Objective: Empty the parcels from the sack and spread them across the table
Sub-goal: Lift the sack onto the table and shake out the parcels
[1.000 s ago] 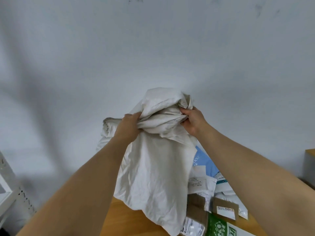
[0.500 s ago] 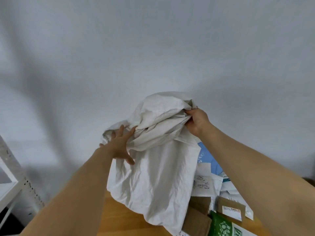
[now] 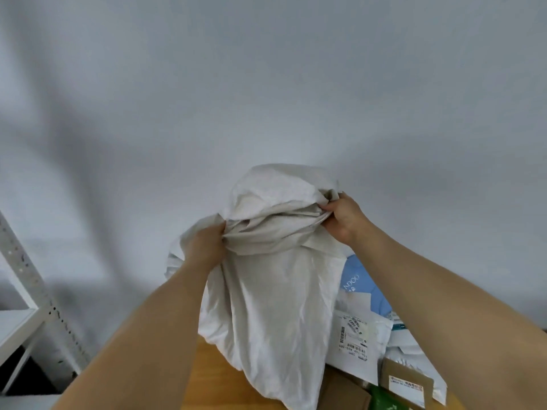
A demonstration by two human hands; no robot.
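A limp off-white cloth sack [image 3: 275, 306] hangs upside down over the wooden table [image 3: 213, 380], bunched at its top. My left hand [image 3: 204, 247] grips a fold of cloth on the sack's left side. My right hand [image 3: 343, 217] grips the gathered cloth at the upper right. Parcels lie heaped on the table to the right of the sack: a blue mailer [image 3: 361, 288], a white mailer with barcode labels [image 3: 355, 338], a brown cardboard box with a label [image 3: 407, 386] and a green packet [image 3: 384, 400]. The sack hides whatever lies behind it.
A white metal shelf rack [image 3: 26, 294] stands at the left, beside the table. A plain white wall [image 3: 266, 84] fills the background close behind the table. More white mailers [image 3: 405, 344] lie under my right forearm.
My left hand, open against the sack half a second ago, has closed on a fold of cloth again. The sack has sunk a little lower and my right hand has kept its grip.
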